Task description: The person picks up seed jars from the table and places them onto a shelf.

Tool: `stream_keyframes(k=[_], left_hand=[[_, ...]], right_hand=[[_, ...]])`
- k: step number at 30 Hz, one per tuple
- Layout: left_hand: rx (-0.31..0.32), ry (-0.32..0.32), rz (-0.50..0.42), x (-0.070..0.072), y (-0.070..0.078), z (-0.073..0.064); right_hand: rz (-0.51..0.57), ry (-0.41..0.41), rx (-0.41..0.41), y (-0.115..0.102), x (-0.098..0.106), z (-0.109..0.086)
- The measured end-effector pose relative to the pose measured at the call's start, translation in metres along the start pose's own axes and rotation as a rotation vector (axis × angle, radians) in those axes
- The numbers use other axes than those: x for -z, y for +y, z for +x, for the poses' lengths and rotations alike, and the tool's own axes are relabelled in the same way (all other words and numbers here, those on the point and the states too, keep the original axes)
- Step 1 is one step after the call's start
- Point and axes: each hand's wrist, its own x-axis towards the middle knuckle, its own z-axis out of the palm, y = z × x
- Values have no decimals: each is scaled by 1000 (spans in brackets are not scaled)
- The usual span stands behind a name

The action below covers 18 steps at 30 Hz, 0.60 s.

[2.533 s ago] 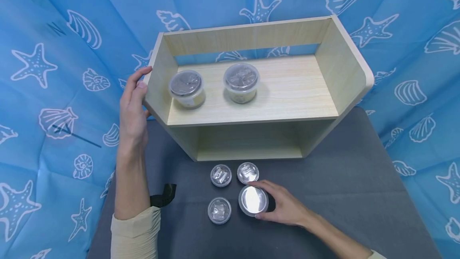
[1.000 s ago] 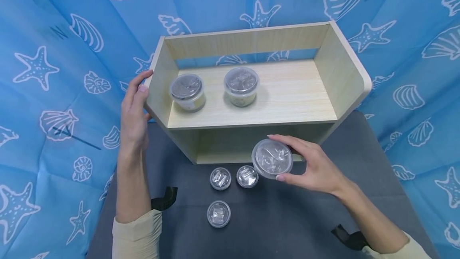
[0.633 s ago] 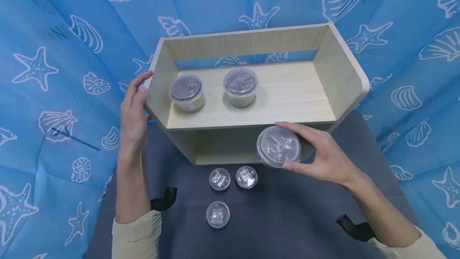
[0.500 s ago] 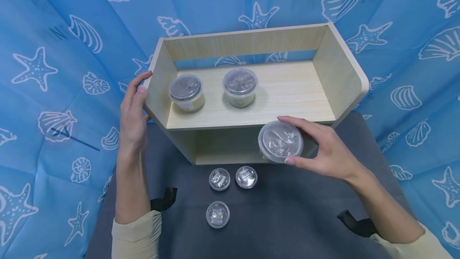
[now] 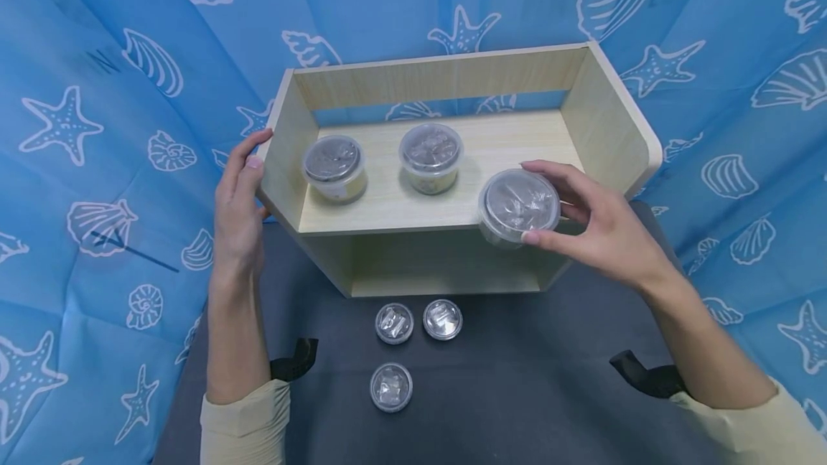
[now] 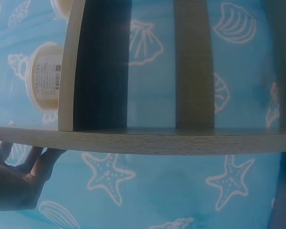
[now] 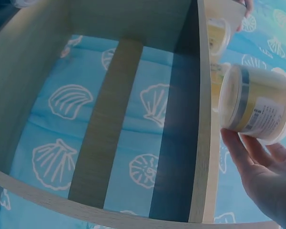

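Note:
My right hand (image 5: 597,224) grips a round clear plastic tub (image 5: 522,201) by its side, thumb in front and fingers behind. The tub overlaps the front edge of the shelf unit's (image 5: 504,146) upper board at the right. In the right wrist view its label (image 7: 266,117) and pale yellow contents show above the fingers. With its fingertips, my left hand (image 5: 239,214) touches the outside of the unit's left side panel. Two similar lidded tubs stand on the upper board, one tub (image 5: 334,163) at the left and another tub (image 5: 431,156) in the middle.
On the grey tabletop (image 5: 517,393) before the unit sit three smaller lidded cups: a left cup (image 5: 394,323), a right cup (image 5: 442,319) and a front cup (image 5: 390,387). A blue curtain (image 5: 129,163) with shell prints hangs behind and around. The unit's lower compartment (image 5: 439,264) opens forward.
My right hand has taken the tub from the table beside the small cups and raised it up and rightward to the upper board. My left hand has stayed at the side panel.

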Motion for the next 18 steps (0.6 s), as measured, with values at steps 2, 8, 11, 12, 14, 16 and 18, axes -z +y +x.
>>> stream_keyframes(k=[2, 8, 11, 12, 14, 16, 18], left_hand=[[-1, -2, -2, 0, 0, 0], [12, 1, -27, 1, 0, 0], [14, 5, -29, 2, 0, 0], [16, 6, -30, 2, 0, 0], [14, 3, -33, 1, 0, 0], [15, 1, -31, 1, 0, 0], [15, 1, -30, 1, 1, 0]], right_hand=[[31, 16, -39, -1, 2, 4], [111, 72, -116, 1, 7, 18], [122, 94, -143, 3, 7, 24], [121, 102, -155, 3, 7, 26], [116, 116, -188, 5, 7, 29], [103, 130, -221, 6, 7, 32], [101, 149, -249, 8, 7, 35]])
